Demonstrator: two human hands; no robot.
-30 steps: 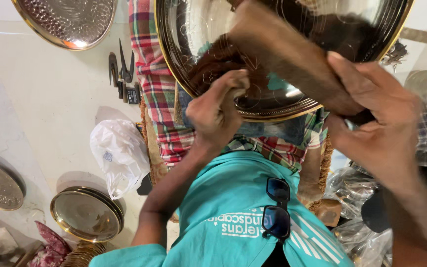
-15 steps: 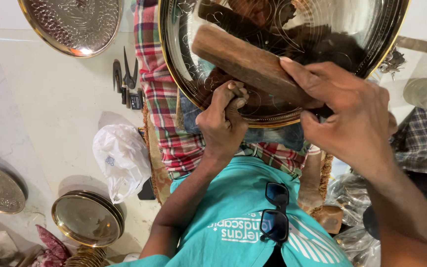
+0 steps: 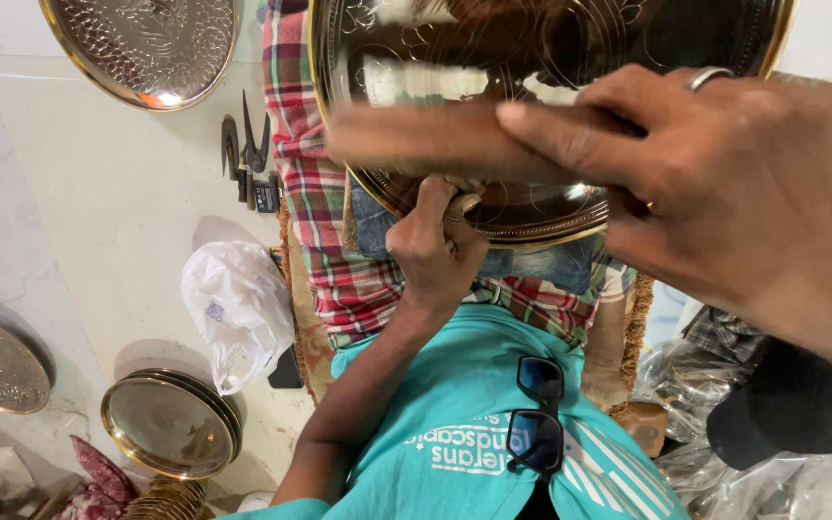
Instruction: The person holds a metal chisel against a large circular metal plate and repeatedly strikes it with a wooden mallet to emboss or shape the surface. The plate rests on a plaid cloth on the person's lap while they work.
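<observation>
Our right hand [image 3: 724, 193] gripped the mallet [image 3: 416, 144], lying crosswise over the tray [image 3: 532, 217]. Our left hand [image 3: 432, 246], nearer its rim, was closed on a tool.

We see wooden mallet [image 3: 435, 140] motion-blurred, large brass tray [image 3: 532, 207] cut off at top, our right hand [image 3: 724, 193] hiding its rim, tool under left hand [image 3: 435, 246] hidden.

A large round brass tray [image 3: 551, 116], polished to a mirror with fine engraved lines and a raised golden rim, rests tilted across the checked cloth on the person's lap. A brown wooden block [image 3: 435, 144], blurred, lies across its face just above the near rim, reaching leftwards past the tray's edge.
</observation>
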